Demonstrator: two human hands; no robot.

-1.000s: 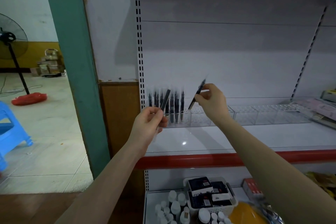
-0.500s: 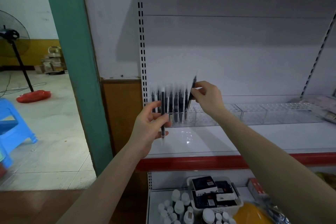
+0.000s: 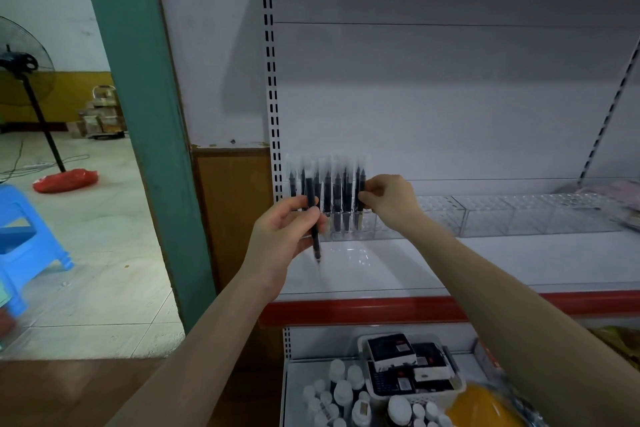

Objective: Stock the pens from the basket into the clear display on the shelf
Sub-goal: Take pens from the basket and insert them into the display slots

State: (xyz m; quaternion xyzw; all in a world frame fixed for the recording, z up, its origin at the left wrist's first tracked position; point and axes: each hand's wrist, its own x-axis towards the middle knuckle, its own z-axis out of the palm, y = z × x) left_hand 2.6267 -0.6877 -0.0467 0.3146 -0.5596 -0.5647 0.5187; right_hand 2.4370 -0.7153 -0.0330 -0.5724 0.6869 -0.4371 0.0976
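Pens [image 3: 337,196] upright in clear display [image 3: 440,217], each hand's fingers pinching one pen

Two hands at the clear pen display on the shelf

The left hand [image 3: 284,236] pinches one black pen [image 3: 314,218] upright; the right hand [image 3: 388,203] holds another pen [image 3: 361,196] at the right end of the standing row in the clear display [image 3: 485,218] on the white shelf [image 3: 519,263].

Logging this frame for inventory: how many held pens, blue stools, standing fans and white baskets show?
Held pens: 2, one in the left hand, one in the right hand
Blue stool: 1
Standing fan: 1
White basket: 1
Total: 5
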